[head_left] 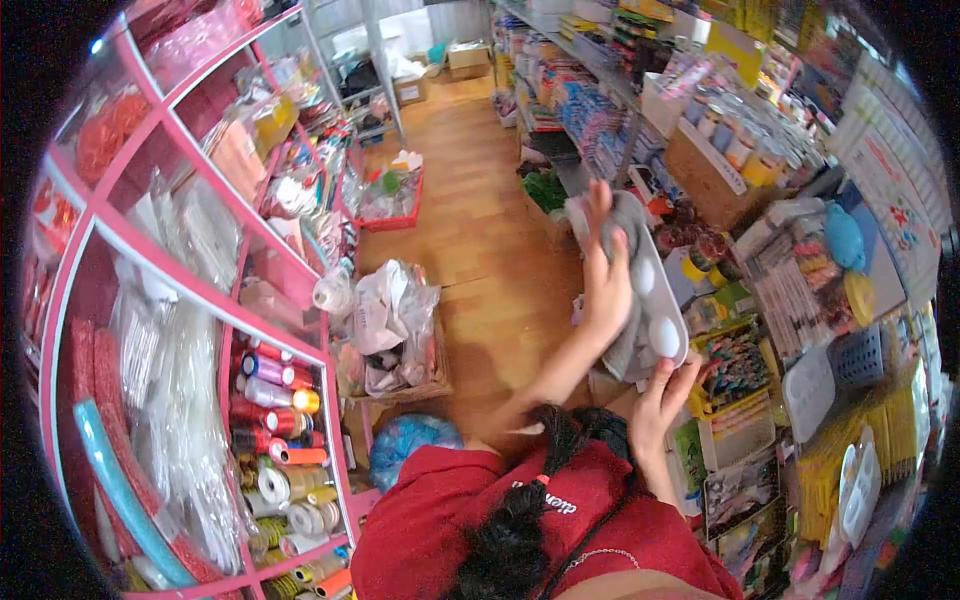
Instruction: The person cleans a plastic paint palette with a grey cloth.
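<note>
My right hand [660, 400] grips the near end of a white plastic paint palette [672, 297] with rounded wells, held up at a slant over the right side of the aisle. My left hand [608, 285] presses a grey cloth [632, 215] against the palette's left side, its fingers pointing away from me and slightly blurred. Part of the cloth hangs down below that hand. The cloth and my left hand hide the palette's left side.
Pink-framed shelves [240, 318] with thread spools and plastic bags stand on the left. A box of wrapped items [395, 325], a blue bag [412, 447] and a red basket [395, 205] sit on the wooden floor [490, 290]. Stocked shelves and a yellow tray of pens [735, 365] line the right.
</note>
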